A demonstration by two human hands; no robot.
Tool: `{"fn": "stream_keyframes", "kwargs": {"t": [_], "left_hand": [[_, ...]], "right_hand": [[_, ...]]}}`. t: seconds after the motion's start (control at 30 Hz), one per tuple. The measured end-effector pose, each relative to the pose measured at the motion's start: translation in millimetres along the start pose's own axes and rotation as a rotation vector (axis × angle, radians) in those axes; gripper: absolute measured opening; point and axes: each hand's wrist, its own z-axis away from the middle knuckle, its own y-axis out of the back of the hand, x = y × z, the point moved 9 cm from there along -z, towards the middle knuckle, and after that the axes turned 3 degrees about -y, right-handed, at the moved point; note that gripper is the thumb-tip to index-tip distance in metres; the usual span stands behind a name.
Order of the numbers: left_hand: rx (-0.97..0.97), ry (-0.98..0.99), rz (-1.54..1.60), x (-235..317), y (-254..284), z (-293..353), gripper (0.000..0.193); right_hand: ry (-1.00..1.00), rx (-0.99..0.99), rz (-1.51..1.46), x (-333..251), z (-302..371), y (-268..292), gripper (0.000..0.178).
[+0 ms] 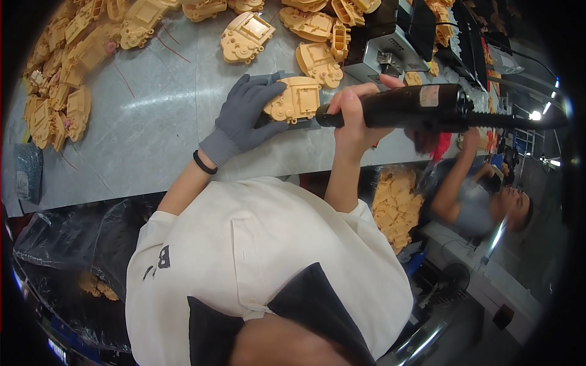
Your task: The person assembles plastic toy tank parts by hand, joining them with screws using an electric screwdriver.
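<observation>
My left hand (pixel 247 116), in a grey glove, grips a yellow plastic housing (pixel 299 97) from its left side, thumb below and fingers above. Under the housing, parts of a dark block (pixel 278 78) show on the table. My bare right hand (pixel 354 119) is wrapped round a black electric screwdriver (pixel 406 105), which lies almost level across the view with its cable running off to the right. The screwdriver's nose (pixel 326 116) is at the housing's lower right corner; whether its bit touches a screw is hidden.
Loose yellow housings (pixel 246 38) lie along the table's far side, with a heap (pixel 58 110) at the left. A black machine (pixel 390 49) stands at the far right. Bags of yellow parts (pixel 397 207) sit below the near edge. Another person (pixel 482 201) works at the right.
</observation>
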Motion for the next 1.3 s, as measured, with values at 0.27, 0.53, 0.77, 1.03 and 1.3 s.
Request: {"fn": "stream_keyframes", "kwargs": {"t": [0.27, 0.53, 0.77, 1.03, 1.3], "left_hand": [[0.002, -0.018, 0.029, -1.2, -0.4, -2.2, 0.063], [0.009, -0.009, 0.044, -0.7, 1.5, -0.5, 0.059], [0.027, -0.043, 0.026, 6.6, 4.8, -0.3, 0.051], [0.055, -0.081, 0.069, 8.0, 8.8, -2.3, 0.046], [0.070, -0.112, 0.084, 0.5, 6.8, -2.5, 0.039]], "right_hand": [[0.106, -0.046, 0.165, 8.1, 2.8, -0.2, 0.048], [0.130, -0.079, 0.046, 1.7, 7.0, 8.0, 0.059], [0.388, 0.419, 0.003, -40.6, -88.0, 114.2, 0.054], [0.192, 0.244, 0.183, -4.5, -107.7, 101.2, 0.045], [0.091, -0.059, -0.312, -34.8, 5.8, 0.0, 0.058]]}}
